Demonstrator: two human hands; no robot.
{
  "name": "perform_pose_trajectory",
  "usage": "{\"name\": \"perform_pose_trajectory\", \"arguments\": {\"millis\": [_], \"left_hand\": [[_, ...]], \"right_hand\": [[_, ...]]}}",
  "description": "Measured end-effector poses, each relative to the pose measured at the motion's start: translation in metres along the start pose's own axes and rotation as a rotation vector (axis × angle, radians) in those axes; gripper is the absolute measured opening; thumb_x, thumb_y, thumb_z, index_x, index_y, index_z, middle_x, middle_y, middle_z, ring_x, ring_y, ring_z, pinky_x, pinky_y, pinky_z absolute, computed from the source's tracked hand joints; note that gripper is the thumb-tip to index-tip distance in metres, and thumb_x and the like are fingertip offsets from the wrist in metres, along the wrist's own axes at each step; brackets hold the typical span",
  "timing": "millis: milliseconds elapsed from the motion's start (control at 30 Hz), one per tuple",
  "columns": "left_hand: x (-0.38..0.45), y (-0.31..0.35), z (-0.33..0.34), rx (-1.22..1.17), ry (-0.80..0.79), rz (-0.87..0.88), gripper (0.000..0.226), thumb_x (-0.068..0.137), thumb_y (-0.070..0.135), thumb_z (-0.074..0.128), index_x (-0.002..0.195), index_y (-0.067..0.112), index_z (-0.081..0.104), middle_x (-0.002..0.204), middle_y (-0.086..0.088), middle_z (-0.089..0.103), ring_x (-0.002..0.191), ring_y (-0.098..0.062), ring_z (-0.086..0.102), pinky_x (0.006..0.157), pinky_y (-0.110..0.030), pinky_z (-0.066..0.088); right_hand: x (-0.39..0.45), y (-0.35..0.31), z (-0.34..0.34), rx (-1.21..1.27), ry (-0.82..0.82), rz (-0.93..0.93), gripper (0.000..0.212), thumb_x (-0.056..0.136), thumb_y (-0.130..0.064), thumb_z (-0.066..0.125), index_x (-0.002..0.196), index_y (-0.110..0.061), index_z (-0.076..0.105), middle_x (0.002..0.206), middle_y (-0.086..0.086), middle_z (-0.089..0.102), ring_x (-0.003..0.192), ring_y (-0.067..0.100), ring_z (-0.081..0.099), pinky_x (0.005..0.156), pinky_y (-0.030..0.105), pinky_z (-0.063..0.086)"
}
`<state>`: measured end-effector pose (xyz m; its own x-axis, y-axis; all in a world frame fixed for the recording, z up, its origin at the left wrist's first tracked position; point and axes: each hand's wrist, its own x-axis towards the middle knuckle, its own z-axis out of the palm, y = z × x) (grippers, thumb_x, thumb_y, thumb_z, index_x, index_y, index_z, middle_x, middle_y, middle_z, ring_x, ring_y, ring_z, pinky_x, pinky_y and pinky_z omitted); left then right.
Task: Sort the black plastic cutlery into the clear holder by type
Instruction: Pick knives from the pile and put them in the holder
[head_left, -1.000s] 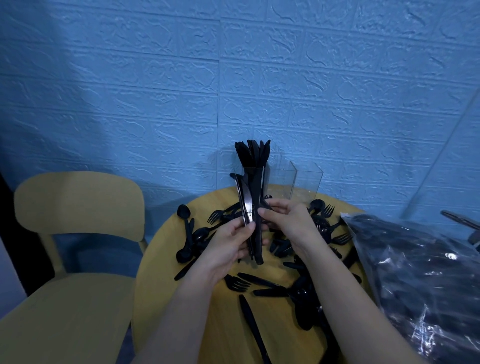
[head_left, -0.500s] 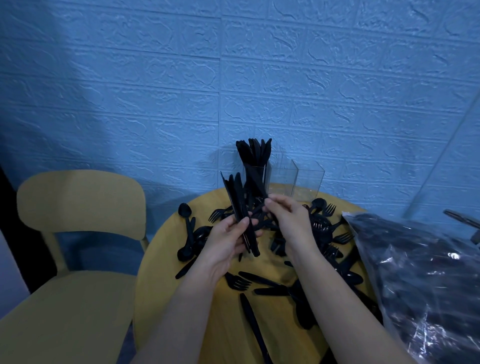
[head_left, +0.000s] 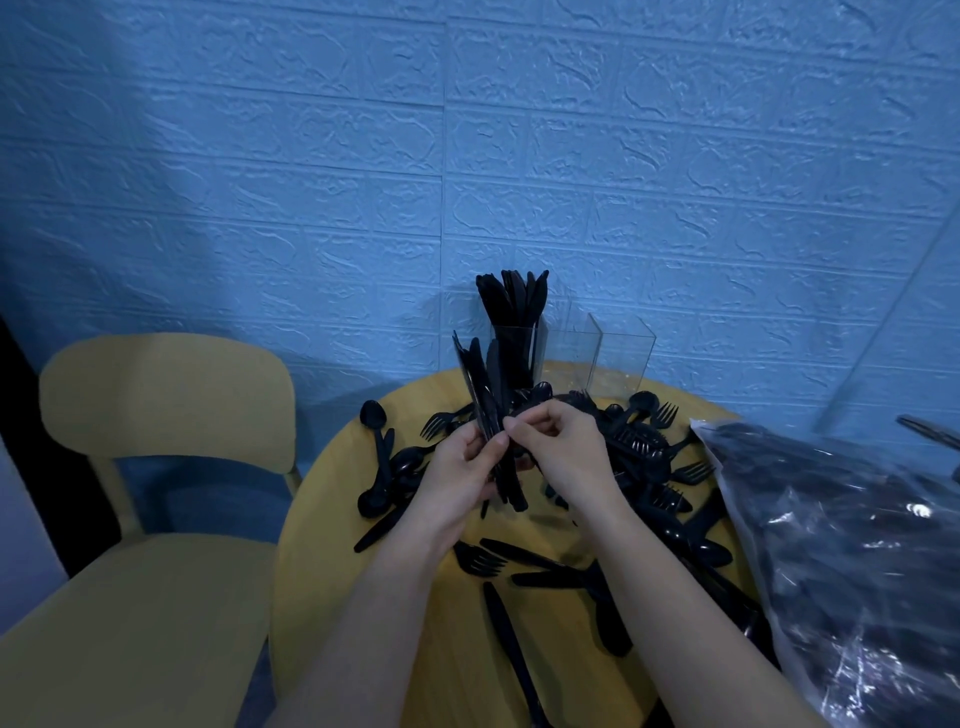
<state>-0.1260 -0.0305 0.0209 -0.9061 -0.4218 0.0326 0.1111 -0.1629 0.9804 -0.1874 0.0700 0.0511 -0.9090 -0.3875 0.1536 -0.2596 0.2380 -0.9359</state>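
Blue embossed brick-pattern wall behind everything, matte and bumpy. Rounded wooden chair on the left, smooth tan finish. Round wooden table, same tan tone, littered with loose black plastic cutlery: forks, spoons, knives all tangled together. Big crinkly plastic bag slumped on the right edge, shiny, apparently more cutlery inside but hard to tell.

Clear holder at the back of the table, hard transparent walls, boxy compartments; leftmost one already stuffed with upright knives, the others looking unfilled.

Front and centre: left hand wrapped around a bundle of knives, held roughly upright and fanned out a bit at the top. Right hand pinching at the same bundle near the middle, probably squaring it up.

Handling guess: super light, stiff but thin, slick glossy plastic, so easy to fan out or slip sideways. Best grabbed around the handles low down, firm squeeze, blades pointing up, then dropped in with the other knives.
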Motion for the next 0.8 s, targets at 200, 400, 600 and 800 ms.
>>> {"name": "perform_pose_trajectory", "arguments": {"millis": [200, 400, 600, 800], "left_hand": [[0.001, 0.0, -0.001, 0.102, -0.076, 0.018, 0.022, 0.098, 0.016, 0.048, 0.116, 0.02, 0.06, 0.11, -0.006, 0.069, 0.1, -0.021, 0.067, 0.082, -0.038, 0.057], [-0.001, 0.002, 0.006, 0.133, -0.154, 0.025, 0.022, 0.101, 0.013, 0.04, 0.116, 0.016, 0.056, 0.096, -0.005, 0.068, 0.085, -0.017, 0.068, 0.066, -0.024, 0.054], [0.011, 0.021, 0.025, 0.181, -0.227, 0.049, 0.023, 0.103, 0.012, 0.033, 0.109, 0.014, 0.056, 0.08, -0.002, 0.061, 0.067, -0.007, 0.058, 0.064, -0.022, 0.049], [0.04, 0.035, 0.038, 0.498, -0.187, 0.158, 0.019, 0.103, 0.015, 0.03, 0.108, 0.018, 0.048, 0.083, 0.001, 0.053, 0.072, -0.009, 0.048, 0.066, -0.023, 0.042]], "right_hand": [[0.004, -0.004, -0.007, -0.109, -0.048, -0.081, 0.012, 0.084, -0.022, 0.071, 0.075, -0.021, 0.063, 0.072, -0.007, 0.06, 0.064, 0.004, 0.055, 0.059, 0.014, 0.045], [0.003, -0.015, -0.021, -0.1, -0.193, -0.011, 0.015, 0.085, -0.025, 0.07, 0.08, -0.013, 0.063, 0.058, 0.0, 0.059, 0.041, 0.002, 0.051, 0.047, 0.022, 0.049], [0.015, -0.036, -0.045, -0.216, -0.133, -0.003, 0.034, 0.08, -0.028, 0.075, 0.094, -0.009, 0.051, 0.054, 0.001, 0.062, 0.035, 0.003, 0.053, 0.04, 0.014, 0.04], [0.046, -0.047, -0.053, -0.155, -0.145, 0.055, 0.028, 0.085, -0.033, 0.07, 0.099, -0.012, 0.058, 0.058, 0.004, 0.065, 0.048, 0.015, 0.059, 0.058, 0.03, 0.052]]}}
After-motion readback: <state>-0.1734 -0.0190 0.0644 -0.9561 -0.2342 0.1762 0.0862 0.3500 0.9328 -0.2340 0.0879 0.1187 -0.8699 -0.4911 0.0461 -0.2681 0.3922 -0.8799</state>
